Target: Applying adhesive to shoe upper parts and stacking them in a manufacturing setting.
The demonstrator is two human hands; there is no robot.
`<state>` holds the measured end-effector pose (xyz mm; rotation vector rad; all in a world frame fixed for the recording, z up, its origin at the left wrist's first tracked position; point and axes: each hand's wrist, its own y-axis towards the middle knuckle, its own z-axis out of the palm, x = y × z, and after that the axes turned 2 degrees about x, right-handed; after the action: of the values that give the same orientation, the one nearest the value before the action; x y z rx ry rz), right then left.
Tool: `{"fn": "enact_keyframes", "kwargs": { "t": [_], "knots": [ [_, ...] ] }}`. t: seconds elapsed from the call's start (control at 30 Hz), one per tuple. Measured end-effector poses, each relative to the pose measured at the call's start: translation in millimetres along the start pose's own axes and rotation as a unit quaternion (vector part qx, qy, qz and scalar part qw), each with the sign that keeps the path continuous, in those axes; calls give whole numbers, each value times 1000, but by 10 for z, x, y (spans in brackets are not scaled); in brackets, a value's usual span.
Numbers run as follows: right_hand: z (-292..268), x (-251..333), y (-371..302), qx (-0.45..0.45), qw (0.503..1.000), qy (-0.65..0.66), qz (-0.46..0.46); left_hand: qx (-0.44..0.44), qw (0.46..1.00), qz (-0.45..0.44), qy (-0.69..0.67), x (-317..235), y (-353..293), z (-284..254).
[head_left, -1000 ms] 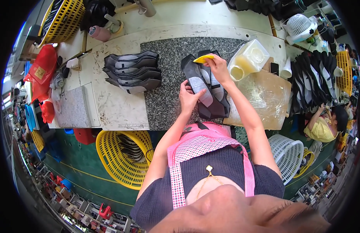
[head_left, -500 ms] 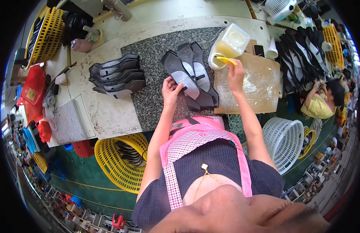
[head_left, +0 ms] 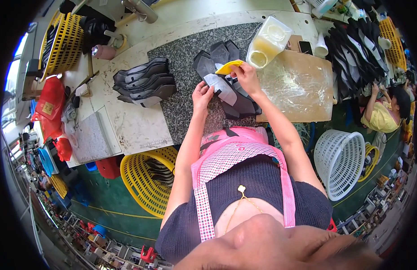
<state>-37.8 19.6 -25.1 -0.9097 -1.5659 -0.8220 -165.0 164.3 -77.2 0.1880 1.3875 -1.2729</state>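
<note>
The top piece (head_left: 224, 92), dark with a pale patch, lies between my two hands across a few like it (head_left: 219, 53) on the speckled slab (head_left: 181, 119). I'd judge it partway worked: the yellow tool (head_left: 228, 67) is at its pale patch, though I can't make out any coating. The pieces beneath look mostly covered, so they may be left to do. A neat row of similar pieces (head_left: 143, 83) lies left of my left hand (head_left: 202, 94); whether those are finished I can't tell.

My left forearm reaches nearly straight up, thumb and fingers slightly parted at the piece's near-left edge; whether they pinch it I can't tell. My right hand (head_left: 246, 78) comes in slantwise from the right, wrist bent inward, fingers closed on the tool. The tub (head_left: 273, 33) stands just beyond it.
</note>
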Motion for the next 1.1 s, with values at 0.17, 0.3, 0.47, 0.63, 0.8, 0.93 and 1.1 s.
{"fn": "enact_keyframes", "kwargs": {
  "t": [0.17,0.3,0.47,0.63,0.8,0.93,1.1],
  "knots": [
    [-542,-81,-337,132,986,-101,-21,-9,1000,13,3,52,7,-45],
    [-953,-257,-650,152,978,-145,-12,-18,999,37,7,30,15,-23],
    [-895,-51,-763,150,967,-149,-142,-21,999,36,31,-64,7,-10],
    [-1089,-79,-929,123,969,-192,-93,-19,999,36,36,-61,17,17],
    [-1032,-216,-1126,152,955,-231,-104,21,996,84,12,-14,34,-42],
    [-974,-190,-1115,138,964,-190,-123,46,993,104,-15,47,24,-107],
    [-238,-60,-738,31,985,-118,-122,81,994,51,-55,105,69,-126]
  ]
}}
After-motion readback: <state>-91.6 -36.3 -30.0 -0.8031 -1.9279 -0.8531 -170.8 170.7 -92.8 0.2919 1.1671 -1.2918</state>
